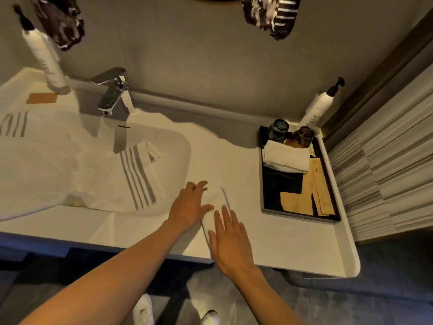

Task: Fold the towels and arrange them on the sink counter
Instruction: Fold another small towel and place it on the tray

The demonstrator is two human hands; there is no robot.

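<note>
No grip is closed: the small white towel is pressed flat on the counter by left hand and right hand; smoothing judged underway, tray placement next.

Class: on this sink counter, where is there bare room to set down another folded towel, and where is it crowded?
Free: the counter between basin and black tray, behind the small towel under the left hand and right hand; also the front right corner. Crowded: the tray, and the basin holding the striped towel.
</note>
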